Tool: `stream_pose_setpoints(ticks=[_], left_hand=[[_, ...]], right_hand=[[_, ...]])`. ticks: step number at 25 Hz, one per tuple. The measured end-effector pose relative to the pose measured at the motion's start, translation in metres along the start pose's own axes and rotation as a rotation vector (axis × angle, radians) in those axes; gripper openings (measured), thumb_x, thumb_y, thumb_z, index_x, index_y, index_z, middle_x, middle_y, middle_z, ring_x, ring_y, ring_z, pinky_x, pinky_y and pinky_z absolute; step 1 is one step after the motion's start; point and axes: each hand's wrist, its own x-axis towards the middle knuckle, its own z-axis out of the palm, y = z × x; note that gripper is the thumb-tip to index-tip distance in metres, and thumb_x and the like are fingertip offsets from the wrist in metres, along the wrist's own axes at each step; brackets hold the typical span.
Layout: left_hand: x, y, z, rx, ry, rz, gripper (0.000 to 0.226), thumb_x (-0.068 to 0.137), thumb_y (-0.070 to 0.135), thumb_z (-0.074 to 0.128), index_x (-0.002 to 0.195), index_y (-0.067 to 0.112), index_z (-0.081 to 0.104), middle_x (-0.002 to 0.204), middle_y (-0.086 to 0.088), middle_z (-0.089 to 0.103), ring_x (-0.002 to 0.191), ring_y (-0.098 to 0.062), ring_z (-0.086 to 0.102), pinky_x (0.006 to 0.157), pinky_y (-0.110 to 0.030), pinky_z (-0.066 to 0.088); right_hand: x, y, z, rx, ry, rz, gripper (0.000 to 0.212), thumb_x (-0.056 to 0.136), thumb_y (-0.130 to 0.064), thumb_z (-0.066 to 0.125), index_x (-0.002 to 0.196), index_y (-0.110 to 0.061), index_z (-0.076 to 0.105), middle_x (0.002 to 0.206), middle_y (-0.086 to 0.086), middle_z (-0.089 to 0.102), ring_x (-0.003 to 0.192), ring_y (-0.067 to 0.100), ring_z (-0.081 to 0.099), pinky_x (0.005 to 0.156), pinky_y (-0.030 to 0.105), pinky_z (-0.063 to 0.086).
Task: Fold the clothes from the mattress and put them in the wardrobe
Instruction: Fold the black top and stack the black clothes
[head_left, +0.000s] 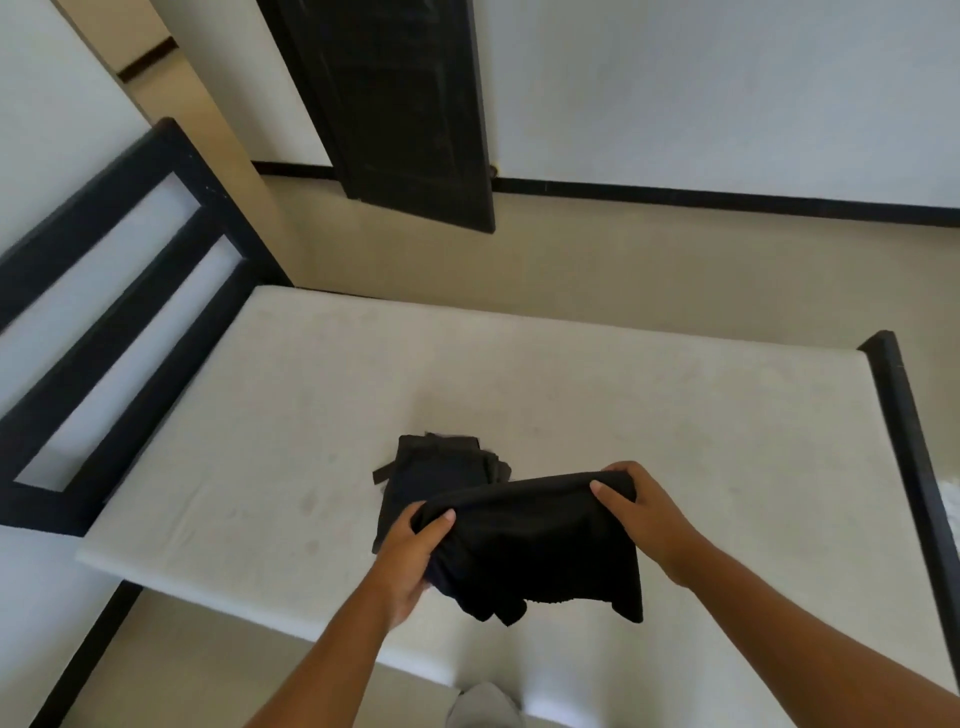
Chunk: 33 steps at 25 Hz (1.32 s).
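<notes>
While left hand (410, 558) and right hand (647, 514) grip its ends, fingers (605, 492) curled, black garment (540, 540) spans left-right over mattress (571, 374)

**Much of both black pieces stays out of sight**

The left hand (410, 561) shows only its thumb on top of the black garment (530, 540). Its fingers are under the cloth, and its heel is smeared by blur. The right hand (644, 512) curls over the garment's top edge, with the fingertips hidden behind it. What kind of garment it is cannot be told. Just beyond the left hand, a folded black piece (436, 467) is partly covered by the held cloth. Both forearms run off the bottom edge. Between them a grey shape (483, 706) is cut by that edge and unreadable. Far beyond the hands, the dark door (395, 104) loses its top. Left of the left hand, the headboard (104, 291) is cropped.
</notes>
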Motion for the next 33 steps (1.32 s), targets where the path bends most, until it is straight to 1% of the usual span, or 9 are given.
stream_pose_setpoints(ticks=[5,13,17,21,25,27,28,30,33], left_hand=[[0.061,-0.036,0.001,0.095,-0.094,-0.248,0.039,0.097,0.034,0.068,0.131,0.022,0.052,0.128,-0.009,0.06,0.114,-0.032,0.063,0.09,-0.055,0.06],[0.209,-0.081,0.074,0.334,-0.042,-0.306,0.032,0.099,0.022,0.061,0.128,0.018,0.048,0.121,-0.011,0.061,0.11,-0.03,0.064,0.093,-0.054,0.058],[0.294,-0.115,0.121,0.446,0.031,-0.162,0.041,0.101,0.023,0.062,0.137,0.011,0.047,0.125,-0.008,0.06,0.116,-0.026,0.06,0.106,-0.042,0.051],[0.345,-0.122,0.153,0.611,0.047,-0.048,0.047,0.102,0.027,0.061,0.14,0.011,0.039,0.137,-0.008,0.055,0.119,-0.026,0.057,0.099,-0.034,0.048],[0.333,-0.127,0.148,0.821,-0.068,-0.005,0.056,0.098,0.024,0.066,0.145,0.01,0.038,0.143,-0.01,0.05,0.131,-0.029,0.052,0.108,-0.04,0.046],[0.308,-0.12,0.132,0.879,-0.067,0.147,0.059,0.099,0.022,0.064,0.15,0.009,0.037,0.151,-0.011,0.043,0.141,-0.028,0.041,0.118,-0.04,0.037],[0.294,-0.115,0.119,0.909,-0.006,0.258,0.06,0.099,0.021,0.064,0.151,0.007,0.037,0.153,-0.012,0.042,0.143,-0.026,0.037,0.12,-0.039,0.034],[0.277,-0.109,0.077,0.975,0.233,0.435,0.06,0.097,0.025,0.065,0.149,0.006,0.042,0.153,-0.013,0.044,0.143,-0.027,0.038,0.118,-0.041,0.037],[0.282,-0.112,-0.003,1.1,0.551,0.296,0.075,0.097,0.042,0.063,0.154,0.003,0.033,0.159,-0.019,0.036,0.148,-0.035,0.034,0.117,-0.051,0.036]], right_hand=[[0.024,0.046,0.023,-0.134,0.053,0.208,0.021,0.102,-0.044,0.055,0.115,-0.028,0.052,0.11,-0.003,0.062,0.1,0.015,0.061,0.089,0.037,0.055],[0.13,0.143,0.02,-0.117,0.185,0.433,0.038,0.1,-0.042,0.059,0.127,-0.017,0.049,0.118,0.01,0.059,0.104,0.03,0.058,0.085,0.043,0.051],[0.206,0.212,0.016,-0.124,0.29,0.45,0.043,0.1,-0.039,0.061,0.132,-0.012,0.048,0.116,0.009,0.056,0.109,0.035,0.057,0.087,0.041,0.048],[0.25,0.25,0.012,-0.142,0.331,0.457,0.05,0.101,-0.033,0.059,0.143,-0.017,0.038,0.136,0.017,0.055,0.116,0.036,0.056,0.097,0.045,0.05],[0.249,0.245,0.029,-0.541,0.312,0.545,0.066,0.1,-0.035,0.059,0.154,-0.011,0.029,0.151,0.024,0.04,0.138,0.046,0.04,0.113,0.058,0.038],[0.233,0.216,0.061,-0.694,0.416,0.332,0.062,0.1,-0.037,0.053,0.15,-0.005,0.038,0.151,0.026,0.038,0.139,0.045,0.035,0.115,0.056,0.032],[0.225,0.198,0.082,-0.67,0.367,0.188,0.059,0.099,-0.039,0.051,0.145,-0.003,0.044,0.147,0.024,0.044,0.136,0.043,0.039,0.114,0.052,0.032],[0.215,0.157,0.137,-0.466,0.066,0.067,0.052,0.101,-0.043,0.051,0.139,-0.007,0.051,0.139,0.015,0.054,0.13,0.033,0.05,0.107,0.039,0.038],[0.217,0.124,0.222,-0.27,-0.27,0.222,0.071,0.095,-0.057,0.059,0.148,-0.013,0.042,0.145,0.008,0.051,0.134,0.027,0.05,0.107,0.036,0.043]])
